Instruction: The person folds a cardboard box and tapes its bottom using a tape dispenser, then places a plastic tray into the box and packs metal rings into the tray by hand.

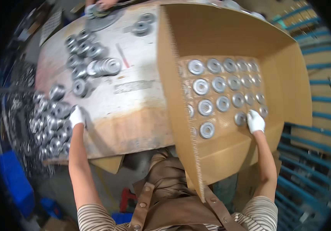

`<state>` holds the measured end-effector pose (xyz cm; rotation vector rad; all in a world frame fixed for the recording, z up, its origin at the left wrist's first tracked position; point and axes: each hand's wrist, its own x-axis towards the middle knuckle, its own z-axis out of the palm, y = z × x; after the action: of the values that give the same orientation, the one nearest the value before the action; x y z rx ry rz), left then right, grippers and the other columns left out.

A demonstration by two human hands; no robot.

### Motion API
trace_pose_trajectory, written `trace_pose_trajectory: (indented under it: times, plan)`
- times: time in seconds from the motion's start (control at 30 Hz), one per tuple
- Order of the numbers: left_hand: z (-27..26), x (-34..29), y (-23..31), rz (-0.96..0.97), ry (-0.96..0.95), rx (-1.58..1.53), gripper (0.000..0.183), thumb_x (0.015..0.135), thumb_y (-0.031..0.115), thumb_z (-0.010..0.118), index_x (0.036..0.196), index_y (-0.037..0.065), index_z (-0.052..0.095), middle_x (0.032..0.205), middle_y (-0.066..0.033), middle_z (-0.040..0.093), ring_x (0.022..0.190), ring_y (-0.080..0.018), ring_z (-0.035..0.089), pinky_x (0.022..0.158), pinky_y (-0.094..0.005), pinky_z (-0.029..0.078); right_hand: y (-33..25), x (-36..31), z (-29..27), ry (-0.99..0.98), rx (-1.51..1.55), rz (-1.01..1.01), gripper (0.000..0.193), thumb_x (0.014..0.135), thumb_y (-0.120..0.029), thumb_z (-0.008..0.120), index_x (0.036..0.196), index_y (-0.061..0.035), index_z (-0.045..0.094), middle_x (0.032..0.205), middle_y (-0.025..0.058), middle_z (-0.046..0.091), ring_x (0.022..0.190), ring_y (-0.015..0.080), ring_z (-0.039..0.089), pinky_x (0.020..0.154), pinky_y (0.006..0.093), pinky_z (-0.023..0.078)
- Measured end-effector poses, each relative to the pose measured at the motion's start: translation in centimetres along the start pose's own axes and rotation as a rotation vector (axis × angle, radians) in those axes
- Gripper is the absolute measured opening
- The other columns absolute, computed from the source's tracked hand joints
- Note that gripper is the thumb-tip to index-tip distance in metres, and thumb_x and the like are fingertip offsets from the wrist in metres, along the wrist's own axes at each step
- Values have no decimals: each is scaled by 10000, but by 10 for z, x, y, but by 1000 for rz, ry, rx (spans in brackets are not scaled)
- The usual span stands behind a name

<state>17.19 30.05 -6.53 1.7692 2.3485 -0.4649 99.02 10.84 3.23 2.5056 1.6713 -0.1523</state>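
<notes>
My left hand [77, 116], in a white glove, reaches to the right edge of a heap of silvery metal pulleys [55, 123] on the table's near left. Its fingertips meet the pulleys there and are too blurred to show a grip. Inside an open cardboard box [231, 148], my gloved right hand [256, 121] is lowered with its fingers curled down. Whatever lies under them is hidden. Just left of those fingers sits one pulley [240, 118], and another [263, 111] is to their right. Rows of flat-lying pulleys [219, 84] cover a ribbed brown layer in the box.
More pulleys [81, 87] stand in a cluster on the worn table [138, 111], with two [141, 28] near its far edge. Another person's hand [105, 4] shows at the far side. Blue roller bars [327, 82] run right of the box; a box flap rises between table and box.
</notes>
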Motion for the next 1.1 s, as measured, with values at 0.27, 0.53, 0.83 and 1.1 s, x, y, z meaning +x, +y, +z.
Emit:
trace_pose_trajectory:
  times: [0.27,0.53,0.83,1.1]
  plan:
    - [-37,-70,26,73,323,-288,195,886,168,591,1056,71,603,1029,-220,682,922,-411,659,787,-482,516,-86,-24,-17,-511,-12,-173,401,896,-464,563,968,-109,734,1014,152,709,967,345,658,867,439,512]
    - [-98,-346,148,293,-822,-1056,372,775,215,838,1065,20,709,972,-43,706,902,-126,641,847,-305,526,-134,-121,-81,-490,603,-483,369,887,-475,634,925,-124,740,942,87,724,877,268,687,784,353,549]
    - [-30,-439,334,420,-855,-1647,548,873,211,735,1353,49,527,1315,-125,594,1183,-282,585,1002,-363,466,-101,-144,-76,-777,1150,-135,426,777,-274,789,1103,-19,687,1026,112,712,931,164,672,833,323,549]
    - [3,-437,345,1175,389,-17,660,858,120,534,1459,367,419,1490,-3,436,1366,-225,400,1115,-530,240,-27,4,23,-569,899,39,302,752,-85,791,1010,19,675,801,85,687,624,154,585,571,321,486]
